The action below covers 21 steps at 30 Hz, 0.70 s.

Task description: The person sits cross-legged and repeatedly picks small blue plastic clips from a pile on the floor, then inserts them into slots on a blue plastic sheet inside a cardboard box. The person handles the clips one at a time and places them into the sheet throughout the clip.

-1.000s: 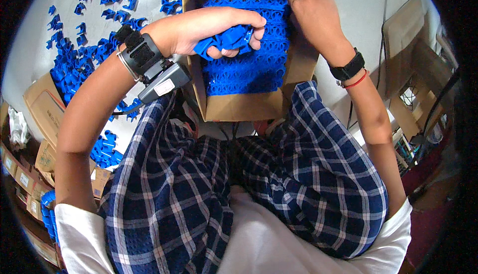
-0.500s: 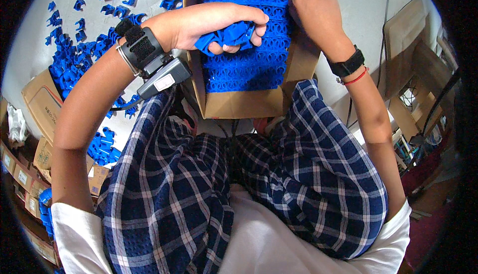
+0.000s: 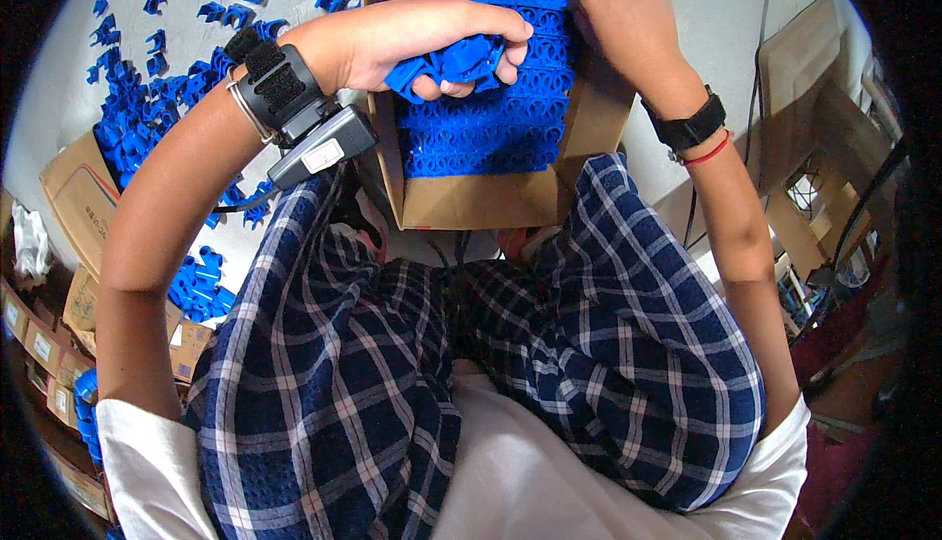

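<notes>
Between my knees stands a cardboard box (image 3: 481,202) filled with rows of blue plastic pipe clips (image 3: 481,133). Over its left half, my left hand (image 3: 432,40) is closed around several loose blue pipe clips (image 3: 461,61). My right hand (image 3: 623,25) is at the box's far right side, knuckles up, with its fingers bent down toward the rows. Its fingertips are in shadow and partly hidden, so what they hold, if anything, does not show.
A heap of loose blue clips (image 3: 137,123) spreads over the pale surface on the left, with more scattered beyond it. Cardboard cartons (image 3: 74,197) stand at the far left. On the right are a dark cable (image 3: 758,79) and a brown board (image 3: 800,54).
Both hands keep almost the same places over the box. My right hand has shifted very slightly; my left still grips the clips.
</notes>
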Each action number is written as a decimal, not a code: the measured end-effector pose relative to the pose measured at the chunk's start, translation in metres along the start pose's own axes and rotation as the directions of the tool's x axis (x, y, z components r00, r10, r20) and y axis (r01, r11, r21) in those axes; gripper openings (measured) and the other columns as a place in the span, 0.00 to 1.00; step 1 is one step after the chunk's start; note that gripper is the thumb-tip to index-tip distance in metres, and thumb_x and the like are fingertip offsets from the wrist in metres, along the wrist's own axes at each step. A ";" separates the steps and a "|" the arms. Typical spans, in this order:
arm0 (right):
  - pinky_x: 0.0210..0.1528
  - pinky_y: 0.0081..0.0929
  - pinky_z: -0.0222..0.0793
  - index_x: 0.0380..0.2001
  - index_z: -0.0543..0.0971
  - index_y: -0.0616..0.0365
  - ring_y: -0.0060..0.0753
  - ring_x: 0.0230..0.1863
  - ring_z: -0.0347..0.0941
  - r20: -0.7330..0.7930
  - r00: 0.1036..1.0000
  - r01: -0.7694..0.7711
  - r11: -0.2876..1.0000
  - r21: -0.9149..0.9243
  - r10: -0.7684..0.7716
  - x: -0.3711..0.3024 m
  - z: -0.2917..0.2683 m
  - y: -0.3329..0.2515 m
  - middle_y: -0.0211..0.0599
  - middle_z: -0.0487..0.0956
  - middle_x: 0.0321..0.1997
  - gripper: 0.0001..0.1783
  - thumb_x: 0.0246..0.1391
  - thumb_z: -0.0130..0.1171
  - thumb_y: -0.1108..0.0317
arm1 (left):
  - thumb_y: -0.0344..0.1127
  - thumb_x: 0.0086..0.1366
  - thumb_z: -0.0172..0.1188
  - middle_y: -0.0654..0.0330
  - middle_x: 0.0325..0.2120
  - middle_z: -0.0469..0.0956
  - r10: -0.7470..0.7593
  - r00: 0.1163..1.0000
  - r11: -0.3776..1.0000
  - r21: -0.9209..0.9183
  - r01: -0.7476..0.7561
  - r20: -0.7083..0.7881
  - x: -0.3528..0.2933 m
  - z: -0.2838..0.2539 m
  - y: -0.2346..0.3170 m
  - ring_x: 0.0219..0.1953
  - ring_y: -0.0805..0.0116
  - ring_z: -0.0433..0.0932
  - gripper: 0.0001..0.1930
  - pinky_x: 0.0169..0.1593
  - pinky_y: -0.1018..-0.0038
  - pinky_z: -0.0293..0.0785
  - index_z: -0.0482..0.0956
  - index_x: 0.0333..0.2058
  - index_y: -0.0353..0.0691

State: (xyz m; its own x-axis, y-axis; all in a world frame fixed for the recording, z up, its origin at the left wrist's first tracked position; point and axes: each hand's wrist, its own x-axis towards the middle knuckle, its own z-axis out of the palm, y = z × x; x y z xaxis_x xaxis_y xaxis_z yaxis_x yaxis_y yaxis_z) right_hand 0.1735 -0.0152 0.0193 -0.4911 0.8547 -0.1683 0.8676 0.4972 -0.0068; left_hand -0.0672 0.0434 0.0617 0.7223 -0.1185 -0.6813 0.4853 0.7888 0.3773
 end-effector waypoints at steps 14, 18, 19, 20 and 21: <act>0.27 0.40 0.77 0.32 0.81 0.55 0.48 0.28 0.81 0.156 0.983 -0.116 0.985 0.127 0.095 0.006 -0.003 -0.016 0.47 0.80 0.24 0.06 0.50 0.56 0.72 | 0.51 0.70 0.49 0.65 0.30 0.74 -0.017 1.000 0.999 0.046 0.018 -0.018 -0.003 0.005 0.005 0.14 0.81 0.63 0.18 0.13 0.83 0.53 0.76 0.35 0.42; 0.25 0.40 0.76 0.35 0.81 0.55 0.50 0.27 0.80 0.195 0.977 -0.115 0.985 0.128 0.089 0.007 -0.003 -0.014 0.48 0.80 0.24 0.08 0.51 0.55 0.72 | 0.51 0.71 0.47 0.67 0.27 0.73 -0.019 1.000 0.993 0.120 0.019 -0.005 -0.006 0.008 0.008 0.13 0.81 0.61 0.18 0.14 0.83 0.52 0.75 0.34 0.43; 0.25 0.40 0.76 0.34 0.81 0.55 0.49 0.27 0.80 0.197 0.977 -0.103 0.988 0.114 0.079 0.007 -0.003 -0.014 0.48 0.80 0.24 0.08 0.51 0.55 0.72 | 0.50 0.71 0.47 0.67 0.27 0.73 -0.019 0.999 0.990 0.136 0.022 -0.030 -0.006 0.009 0.008 0.13 0.82 0.61 0.18 0.14 0.83 0.52 0.75 0.34 0.43; 0.25 0.40 0.76 0.33 0.81 0.55 0.49 0.28 0.80 0.207 0.975 -0.104 0.988 0.117 0.078 0.007 -0.003 -0.013 0.48 0.80 0.24 0.07 0.51 0.55 0.72 | 0.50 0.71 0.47 0.67 0.27 0.73 -0.018 0.998 0.988 0.153 0.026 -0.054 -0.006 0.010 0.008 0.13 0.82 0.61 0.17 0.14 0.83 0.52 0.75 0.34 0.43; 0.25 0.40 0.76 0.33 0.80 0.55 0.49 0.28 0.80 0.202 0.976 -0.115 0.983 0.140 0.086 0.007 -0.003 -0.013 0.48 0.79 0.24 0.07 0.51 0.54 0.72 | 0.49 0.71 0.46 0.68 0.27 0.73 -0.022 0.998 0.985 0.169 0.031 -0.053 -0.006 0.011 0.008 0.14 0.82 0.62 0.17 0.14 0.83 0.53 0.75 0.34 0.43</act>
State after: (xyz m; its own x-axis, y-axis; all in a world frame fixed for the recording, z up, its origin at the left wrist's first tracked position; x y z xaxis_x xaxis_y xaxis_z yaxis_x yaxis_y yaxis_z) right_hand 0.1585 -0.0153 0.0211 -0.3889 0.8462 -0.3643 0.9208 0.3694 -0.1250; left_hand -0.0629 0.0437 0.0755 0.6844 -0.1041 -0.7217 0.5838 0.6712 0.4568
